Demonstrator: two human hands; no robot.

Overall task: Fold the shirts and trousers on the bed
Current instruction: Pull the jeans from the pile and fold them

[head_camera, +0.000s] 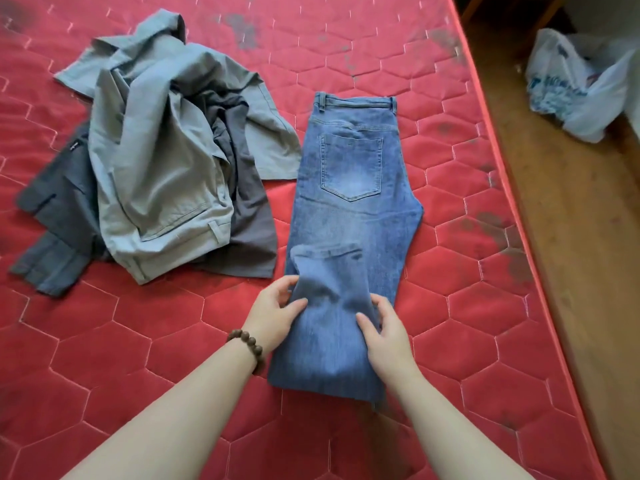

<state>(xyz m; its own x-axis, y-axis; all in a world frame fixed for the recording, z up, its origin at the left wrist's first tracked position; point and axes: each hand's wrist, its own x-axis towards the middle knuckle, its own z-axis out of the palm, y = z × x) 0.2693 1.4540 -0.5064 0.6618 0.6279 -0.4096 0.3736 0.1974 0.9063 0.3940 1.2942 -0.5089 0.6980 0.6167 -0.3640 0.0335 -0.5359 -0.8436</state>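
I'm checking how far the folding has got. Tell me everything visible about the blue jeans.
The blue jeans are faded denim, lying flat on the red mattress, waistband far, one back pocket up. The leg end is folded back toward the seat. The left hand and right hand grip the near fold's two sides.

Home bedroom, red quilted mattress (450,168), wooden floor (571,202), plastic bag (581,88)

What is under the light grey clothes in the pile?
Dark grey clothes stick out from under the light grey clothes, on the red mattress. Whatever else lies beneath is covered, so I cannot tell.
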